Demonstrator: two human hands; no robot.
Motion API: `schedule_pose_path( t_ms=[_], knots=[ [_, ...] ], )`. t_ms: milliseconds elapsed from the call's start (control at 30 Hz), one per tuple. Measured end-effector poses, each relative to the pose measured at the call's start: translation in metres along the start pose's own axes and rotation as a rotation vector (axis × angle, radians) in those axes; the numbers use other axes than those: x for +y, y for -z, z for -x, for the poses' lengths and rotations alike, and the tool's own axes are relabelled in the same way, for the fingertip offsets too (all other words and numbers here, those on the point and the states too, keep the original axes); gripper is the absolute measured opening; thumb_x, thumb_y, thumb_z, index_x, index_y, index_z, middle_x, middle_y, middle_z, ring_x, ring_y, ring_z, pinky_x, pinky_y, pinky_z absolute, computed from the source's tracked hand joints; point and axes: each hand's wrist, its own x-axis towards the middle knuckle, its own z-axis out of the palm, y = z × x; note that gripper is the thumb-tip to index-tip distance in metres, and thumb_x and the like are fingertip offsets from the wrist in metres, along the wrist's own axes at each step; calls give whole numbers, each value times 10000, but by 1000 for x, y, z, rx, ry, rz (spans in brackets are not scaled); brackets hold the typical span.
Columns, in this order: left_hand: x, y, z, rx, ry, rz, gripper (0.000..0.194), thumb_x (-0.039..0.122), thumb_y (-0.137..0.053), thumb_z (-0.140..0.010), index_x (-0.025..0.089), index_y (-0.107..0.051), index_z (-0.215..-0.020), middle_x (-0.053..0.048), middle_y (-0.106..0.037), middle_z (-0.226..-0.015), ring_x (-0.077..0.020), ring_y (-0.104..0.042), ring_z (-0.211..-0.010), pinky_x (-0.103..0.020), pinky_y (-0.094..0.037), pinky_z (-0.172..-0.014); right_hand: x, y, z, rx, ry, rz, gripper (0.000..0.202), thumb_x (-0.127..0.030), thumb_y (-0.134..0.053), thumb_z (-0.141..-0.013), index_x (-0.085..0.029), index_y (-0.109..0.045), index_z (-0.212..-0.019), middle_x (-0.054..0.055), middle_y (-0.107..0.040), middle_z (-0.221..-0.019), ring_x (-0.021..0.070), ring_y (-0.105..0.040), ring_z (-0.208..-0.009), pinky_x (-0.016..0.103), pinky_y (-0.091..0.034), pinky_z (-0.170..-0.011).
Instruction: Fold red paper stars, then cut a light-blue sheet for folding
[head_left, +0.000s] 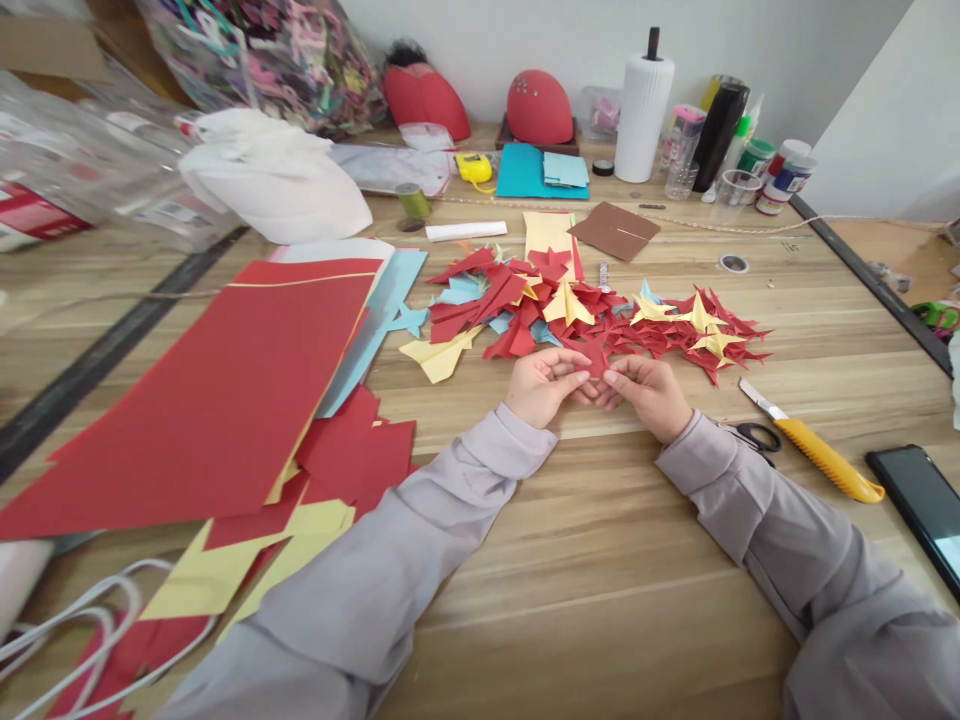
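Both of my hands pinch a red paper star (595,352) between thumbs and fingers, just in front of the pile. My left hand (546,384) has its left side and my right hand (646,393) its right side. Behind them lies a heap of red paper scraps (517,310), mixed with light blue and yellow pieces. Folded yellow paper stars (703,315) rest on a cluster of red paper stars (667,338) at the right. Beside my right sleeve are black-handled scissors (759,437), partly hidden, and a yellow utility knife (829,458) with its blade out.
Large red paper sheets (217,400) and offcuts (367,445) cover the left side. White cables (97,640) curl at the lower left. A phone (919,505) lies at the right edge. Farther back are a yellow tape measure (474,170), blue paper (521,175), a white cylinder (643,120) and bottles.
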Motion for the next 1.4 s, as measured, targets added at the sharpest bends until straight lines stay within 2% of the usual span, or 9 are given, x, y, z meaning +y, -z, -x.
schedule_pose_path(
  t_ms=[467, 700, 1100, 1400],
  knots=[
    [1, 0, 0, -12, 38, 104, 276, 275, -698, -622, 109, -617, -826, -19, -657, -539, -160, -649, -512, -277, -537, -526, 1, 1, -1, 44, -23, -33, 442, -540, -770, -581, -149, -601, -700, 5, -666, -609, 127, -645, -507, 248, -545, -495],
    [-1, -3, 2, 46, -41, -42, 343, 220, -793, -535, 119, -601, -801, -7, -664, -566, -144, -645, -522, -249, -533, -511, 1, 0, -1, 22, -11, -16, 428, -528, -765, -599, -143, -608, -703, 12, -669, -612, 124, -645, -514, 247, -548, -498],
    [-2, 0, 0, 11, 9, 3, 350, 217, -773, -566, 100, -613, -855, -39, -697, -635, -153, -661, -539, -265, -543, -531, -2, 0, -1, 43, -41, -42, 460, -553, -782, -548, -149, -607, -679, 2, -656, -585, 124, -640, -500, 242, -549, -489],
    [-5, 2, 1, 26, -14, 34, 369, 247, -767, -589, 96, -636, -900, -35, -696, -645, -156, -668, -563, -278, -554, -559, -4, -1, -1, 33, -53, -81, 477, -574, -778, -542, -154, -595, -678, -2, -646, -585, 120, -628, -480, 248, -550, -496]
  ],
)
